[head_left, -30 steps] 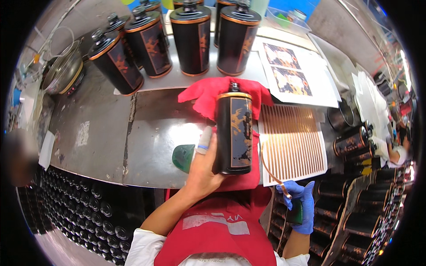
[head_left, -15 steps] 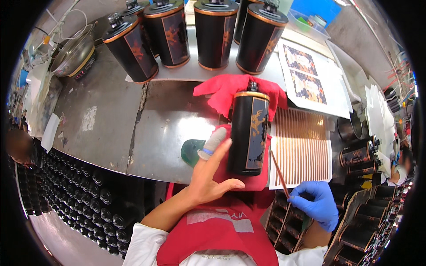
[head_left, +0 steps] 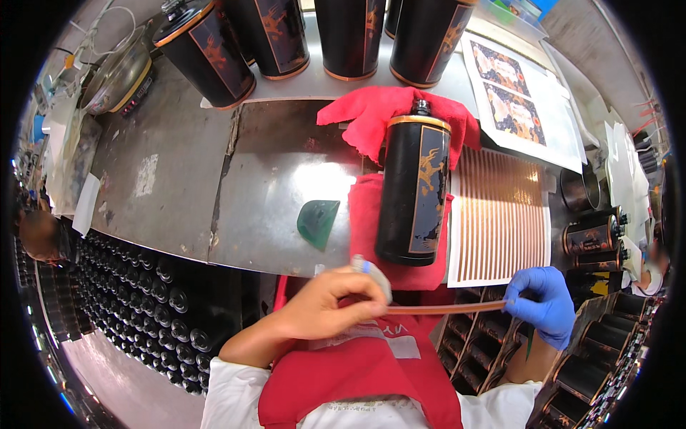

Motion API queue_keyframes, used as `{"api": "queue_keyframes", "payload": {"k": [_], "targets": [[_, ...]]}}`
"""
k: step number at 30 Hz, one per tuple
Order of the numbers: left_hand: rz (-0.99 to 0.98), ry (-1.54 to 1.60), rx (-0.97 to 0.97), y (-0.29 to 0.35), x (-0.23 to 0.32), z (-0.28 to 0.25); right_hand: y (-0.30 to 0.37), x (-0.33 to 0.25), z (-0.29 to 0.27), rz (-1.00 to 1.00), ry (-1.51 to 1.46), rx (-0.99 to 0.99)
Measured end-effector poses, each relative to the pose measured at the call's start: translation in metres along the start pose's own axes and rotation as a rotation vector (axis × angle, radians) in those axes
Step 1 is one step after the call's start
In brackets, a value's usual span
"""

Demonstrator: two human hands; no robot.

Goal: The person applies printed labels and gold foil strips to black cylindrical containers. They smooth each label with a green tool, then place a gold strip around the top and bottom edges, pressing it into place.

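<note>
A thin copper-coloured strip [head_left: 446, 309] is stretched level between my two hands, just off the table's near edge. My left hand [head_left: 332, 304], with a grey fabric cover on one finger, pinches its left end. In a blue glove, my right hand [head_left: 544, 304] pinches the right end. Beyond the strip a black bottle [head_left: 414, 193] with a gold rim and a patterned panel lies on red cloth [head_left: 364, 207], its neck pointing away. To its left sits a green scraper [head_left: 318, 223]. Right of it lies a sheet of copper strips [head_left: 500, 222].
Several black bottles [head_left: 350, 36] stand along the back. Printed sheets [head_left: 514, 93] lie at the back right, and a metal pan [head_left: 118, 82] sits at the far left. Below the table are many dark bottles [head_left: 143, 314] on the left and boxed bottles [head_left: 589, 365] on the right.
My left hand has come down from beside the bottle and taken the strip's free end. The strip has swung from slanted to level. The right hand has shifted slightly right and up.
</note>
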State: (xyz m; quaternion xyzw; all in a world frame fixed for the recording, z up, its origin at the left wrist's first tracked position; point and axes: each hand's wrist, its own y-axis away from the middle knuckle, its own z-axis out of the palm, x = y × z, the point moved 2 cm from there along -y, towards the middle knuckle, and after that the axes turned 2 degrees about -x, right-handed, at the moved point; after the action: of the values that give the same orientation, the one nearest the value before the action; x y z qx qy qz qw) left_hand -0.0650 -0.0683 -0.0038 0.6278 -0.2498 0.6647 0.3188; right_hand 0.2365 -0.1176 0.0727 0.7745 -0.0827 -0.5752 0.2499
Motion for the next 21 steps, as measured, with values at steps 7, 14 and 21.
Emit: {"api": "queue_keyframes", "payload": {"k": [7,14,21], "targets": [[-0.066,-0.057,0.352,-0.004,-0.008,-0.002,-0.012,0.072,-0.020,0.022,-0.334,0.251],[-0.095,-0.060,0.469,-0.020,-0.015,0.008,-0.018,0.095,-0.032,0.023,-0.365,0.330],[-0.084,-0.104,0.481,-0.026,-0.013,0.010,-0.023,0.105,-0.037,0.045,-0.363,0.339]]}}
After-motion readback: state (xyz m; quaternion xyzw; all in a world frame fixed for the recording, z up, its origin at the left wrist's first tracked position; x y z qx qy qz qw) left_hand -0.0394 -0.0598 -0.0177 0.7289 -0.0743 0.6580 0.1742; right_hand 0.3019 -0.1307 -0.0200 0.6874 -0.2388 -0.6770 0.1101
